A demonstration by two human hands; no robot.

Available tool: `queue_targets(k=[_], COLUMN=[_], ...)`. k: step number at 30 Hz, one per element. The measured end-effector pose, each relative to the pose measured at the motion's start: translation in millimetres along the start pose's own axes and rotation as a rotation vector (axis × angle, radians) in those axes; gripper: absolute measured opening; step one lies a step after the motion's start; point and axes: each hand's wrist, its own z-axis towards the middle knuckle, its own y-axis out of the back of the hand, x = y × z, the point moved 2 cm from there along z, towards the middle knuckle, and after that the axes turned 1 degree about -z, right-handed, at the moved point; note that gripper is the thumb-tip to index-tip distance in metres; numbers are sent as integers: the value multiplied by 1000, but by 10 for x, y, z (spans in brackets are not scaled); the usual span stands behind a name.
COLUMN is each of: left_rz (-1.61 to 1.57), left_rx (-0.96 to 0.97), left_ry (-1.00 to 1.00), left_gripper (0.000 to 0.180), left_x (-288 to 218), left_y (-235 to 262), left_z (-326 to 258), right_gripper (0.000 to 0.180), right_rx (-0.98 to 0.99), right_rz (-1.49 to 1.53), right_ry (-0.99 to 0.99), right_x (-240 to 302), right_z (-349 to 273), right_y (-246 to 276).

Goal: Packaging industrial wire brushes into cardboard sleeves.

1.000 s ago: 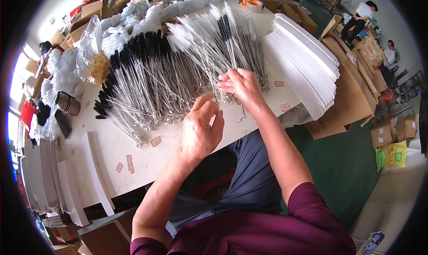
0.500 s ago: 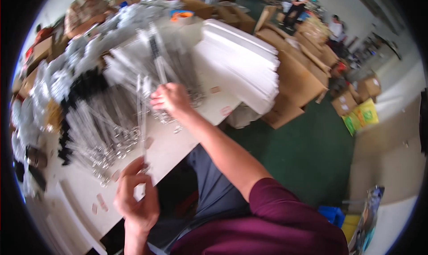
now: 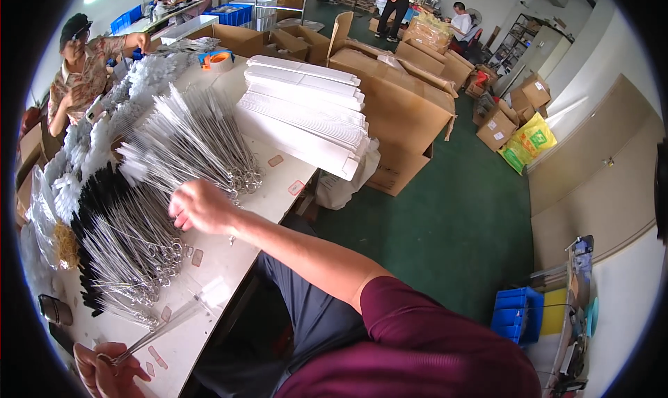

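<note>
Left hand (image 3: 110, 371) has swung leftward over the table (image 3: 275, 191), pinching a few wire brushes (image 3: 158, 330), now apart from the brush pile (image 3: 198, 139); right hand (image 3: 202, 207) curls near it, grip blurred, can't tell.

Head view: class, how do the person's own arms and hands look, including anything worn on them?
The right arm has a short maroon sleeve and is bare below it; the right hand is gloveless. The left hand is gloveless too; the left sleeve is out of view.
</note>
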Motion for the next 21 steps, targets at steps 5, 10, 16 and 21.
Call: queue_targets(k=[5, 10, 16, 21], left_rz=[-40, 145, 306, 486], left_rx=[209, -77, 48, 30], left_ry=[196, 198, 193, 180], left_gripper=[18, 39, 17, 16], left_x=[73, 461, 591, 804], left_y=[369, 503, 453, 611], left_z=[199, 252, 252, 295], right_gripper=[29, 34, 34, 37], right_rx=[556, 873, 810, 734], right_rz=[196, 448, 475, 314], right_ry=[128, -250, -396, -389], right_x=[375, 392, 106, -129], right_z=[-614, -1080, -1328, -1438], right_y=[-750, -998, -787, -695])
